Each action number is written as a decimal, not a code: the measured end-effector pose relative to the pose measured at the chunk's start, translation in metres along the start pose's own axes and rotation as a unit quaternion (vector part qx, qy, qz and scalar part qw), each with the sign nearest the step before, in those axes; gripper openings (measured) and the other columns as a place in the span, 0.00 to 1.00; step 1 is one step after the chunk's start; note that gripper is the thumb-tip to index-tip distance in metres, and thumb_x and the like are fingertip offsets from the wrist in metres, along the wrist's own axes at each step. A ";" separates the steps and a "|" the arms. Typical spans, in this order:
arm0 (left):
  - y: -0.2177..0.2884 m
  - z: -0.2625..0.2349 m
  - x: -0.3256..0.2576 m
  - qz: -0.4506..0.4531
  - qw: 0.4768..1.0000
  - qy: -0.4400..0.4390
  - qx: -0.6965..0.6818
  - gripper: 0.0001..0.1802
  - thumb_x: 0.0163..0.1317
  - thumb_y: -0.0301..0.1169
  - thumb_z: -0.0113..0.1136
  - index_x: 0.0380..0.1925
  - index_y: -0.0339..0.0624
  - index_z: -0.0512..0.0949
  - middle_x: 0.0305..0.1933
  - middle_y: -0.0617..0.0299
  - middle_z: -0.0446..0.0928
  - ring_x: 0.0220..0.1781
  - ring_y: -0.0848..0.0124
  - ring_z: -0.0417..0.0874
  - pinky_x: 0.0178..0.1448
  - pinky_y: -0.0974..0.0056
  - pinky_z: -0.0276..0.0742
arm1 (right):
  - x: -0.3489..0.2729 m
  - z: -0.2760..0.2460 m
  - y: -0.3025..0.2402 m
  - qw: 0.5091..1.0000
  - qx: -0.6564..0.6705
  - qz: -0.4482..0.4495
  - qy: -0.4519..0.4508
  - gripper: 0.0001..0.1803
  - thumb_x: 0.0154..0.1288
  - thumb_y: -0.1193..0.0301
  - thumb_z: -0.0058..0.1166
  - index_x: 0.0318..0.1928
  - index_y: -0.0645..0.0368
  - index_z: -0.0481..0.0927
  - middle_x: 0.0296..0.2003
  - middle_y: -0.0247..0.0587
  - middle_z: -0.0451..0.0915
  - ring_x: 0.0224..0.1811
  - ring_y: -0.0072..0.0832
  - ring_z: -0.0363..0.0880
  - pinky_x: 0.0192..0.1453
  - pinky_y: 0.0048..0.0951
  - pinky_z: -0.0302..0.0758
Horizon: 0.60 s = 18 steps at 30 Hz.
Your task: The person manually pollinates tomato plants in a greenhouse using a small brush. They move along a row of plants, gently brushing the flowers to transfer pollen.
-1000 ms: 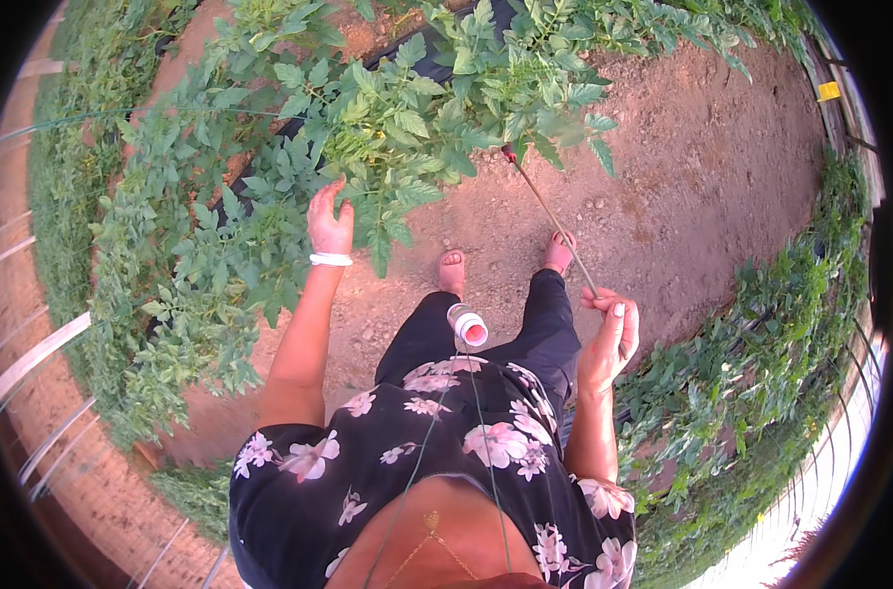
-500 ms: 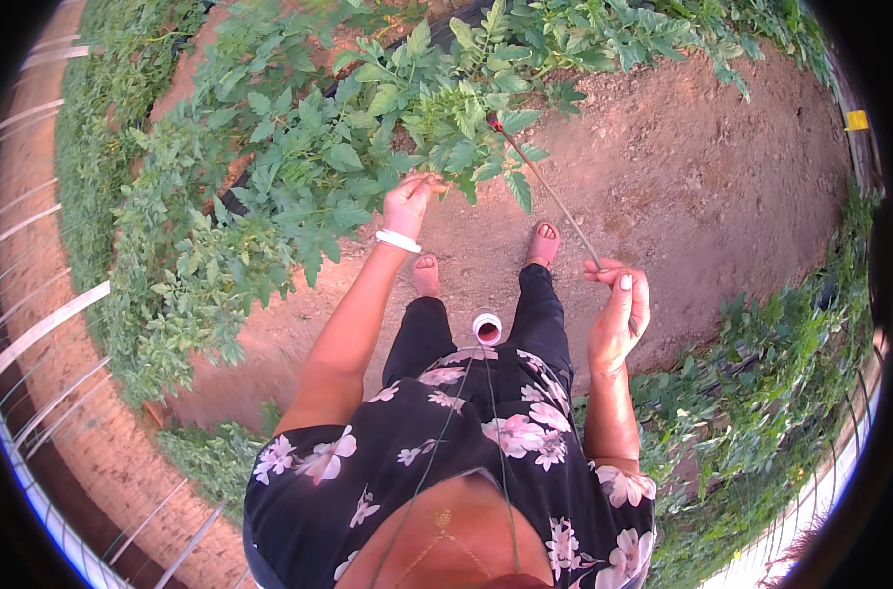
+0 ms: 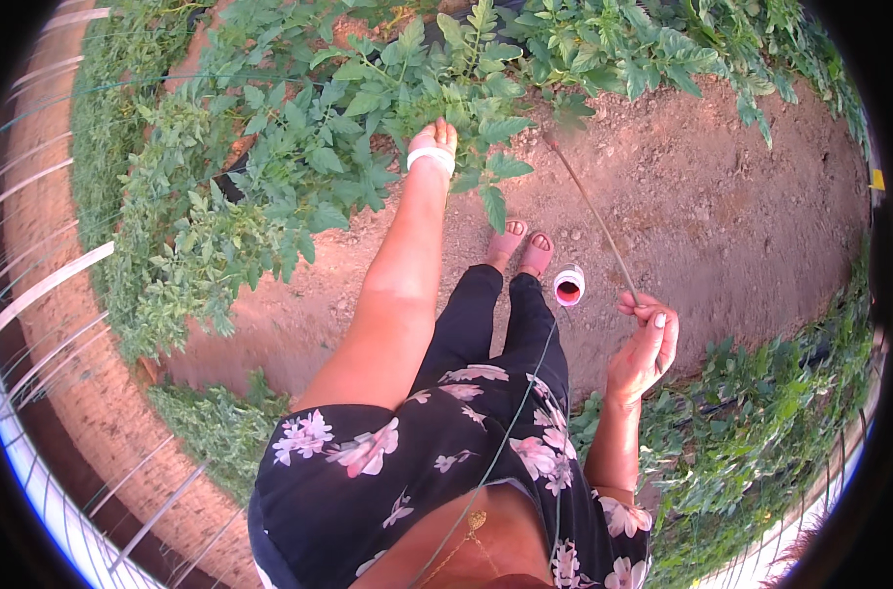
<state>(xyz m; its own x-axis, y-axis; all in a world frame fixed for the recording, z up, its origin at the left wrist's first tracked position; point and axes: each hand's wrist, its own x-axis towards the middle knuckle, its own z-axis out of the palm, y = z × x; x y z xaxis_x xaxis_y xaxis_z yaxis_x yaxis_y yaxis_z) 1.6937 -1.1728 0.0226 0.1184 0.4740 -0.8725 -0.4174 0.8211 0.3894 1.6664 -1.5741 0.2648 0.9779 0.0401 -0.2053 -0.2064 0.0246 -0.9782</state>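
Note:
My left hand (image 3: pixel 434 137), with a white band (image 3: pixel 432 157) at the wrist, reaches into the leafy tomato plant (image 3: pixel 319 128) ahead. Its fingers are drawn together among the leaves, and what they grip, if anything, is hidden. My right hand (image 3: pixel 646 348), off to the right, pinches the lower end of a thin stick (image 3: pixel 595 216). The stick slants up and left to a dark reddish tip beside the foliage, over bare soil. Between my legs and right hand, a small white cup (image 3: pixel 569 287), red inside, hangs from a thin green cord (image 3: pixel 495 456).
Bare brown soil (image 3: pixel 702 196) runs between the plant rows. More green plants (image 3: pixel 760 432) grow at the lower right. White slats and wires (image 3: pixel 49 285) line the left rim. My feet in pink sandals (image 3: pixel 535 253) stand beside the plants.
My left hand has moved farther into the leaves. The right hand has shifted right and toward me, carrying the stick's tip away from the foliage. The cup has swung right.

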 end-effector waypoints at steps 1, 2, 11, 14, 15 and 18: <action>0.000 0.001 0.006 -0.008 1.000 0.013 -0.026 0.05 0.73 0.25 0.45 0.44 0.39 0.70 0.32 0.60 0.79 0.30 0.70 0.79 0.46 0.58 0.81 | 0.002 -0.002 -0.001 1.000 -0.006 -0.002 0.002 0.16 0.75 0.64 0.42 0.35 0.64 0.74 0.40 0.51 0.79 0.40 0.33 0.81 0.52 0.35 0.75; 0.001 0.000 0.009 -0.009 1.000 -0.007 -0.028 0.05 0.73 0.26 0.44 0.41 0.40 0.70 0.31 0.60 0.78 0.29 0.70 0.79 0.45 0.59 0.81 | 0.004 -0.004 -0.002 1.000 -0.011 -0.005 0.004 0.16 0.75 0.64 0.42 0.35 0.64 0.74 0.40 0.51 0.79 0.40 0.33 0.81 0.52 0.35 0.75; 0.012 0.009 0.005 -0.021 0.996 -0.089 0.019 0.06 0.70 0.23 0.45 0.33 0.37 0.71 0.38 0.55 0.80 0.54 0.61 0.80 0.57 0.54 0.78 | 0.021 0.002 -0.004 1.000 -0.011 0.018 0.022 0.15 0.76 0.65 0.41 0.36 0.65 0.73 0.40 0.51 0.78 0.39 0.34 0.80 0.49 0.35 0.75; 0.010 0.002 0.002 0.013 0.984 -0.097 0.151 0.04 0.66 0.22 0.53 0.39 0.35 0.72 0.44 0.53 0.79 0.56 0.57 0.79 0.60 0.50 0.77 | 0.026 0.004 -0.004 1.000 -0.013 0.018 0.018 0.15 0.76 0.65 0.42 0.36 0.65 0.73 0.39 0.50 0.77 0.39 0.33 0.80 0.49 0.34 0.75; 0.011 -0.002 0.002 0.027 0.982 -0.043 0.184 0.12 0.61 0.17 0.57 0.44 0.32 0.72 0.46 0.52 0.78 0.51 0.58 0.81 0.54 0.53 0.81 | 0.028 0.004 -0.004 1.000 -0.011 0.018 0.017 0.15 0.76 0.65 0.42 0.36 0.64 0.73 0.39 0.50 0.77 0.39 0.33 0.80 0.49 0.34 0.76; 0.008 -0.020 -0.003 0.169 0.931 -0.009 0.323 0.18 0.58 0.12 0.57 0.49 0.31 0.71 0.47 0.51 0.77 0.43 0.61 0.84 0.44 0.57 0.84 | 0.031 0.004 -0.002 1.000 -0.010 0.018 0.018 0.15 0.76 0.65 0.41 0.36 0.64 0.73 0.40 0.49 0.78 0.39 0.33 0.80 0.49 0.34 0.76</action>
<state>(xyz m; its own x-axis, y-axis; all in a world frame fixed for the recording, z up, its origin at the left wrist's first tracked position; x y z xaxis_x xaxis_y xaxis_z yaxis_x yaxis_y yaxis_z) 1.6717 -1.1736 0.0223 0.0967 0.7406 -0.6650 0.1956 0.6409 0.7423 1.6966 -1.5686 0.2607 0.9703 0.0044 -0.2420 -0.2420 0.0035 -0.9703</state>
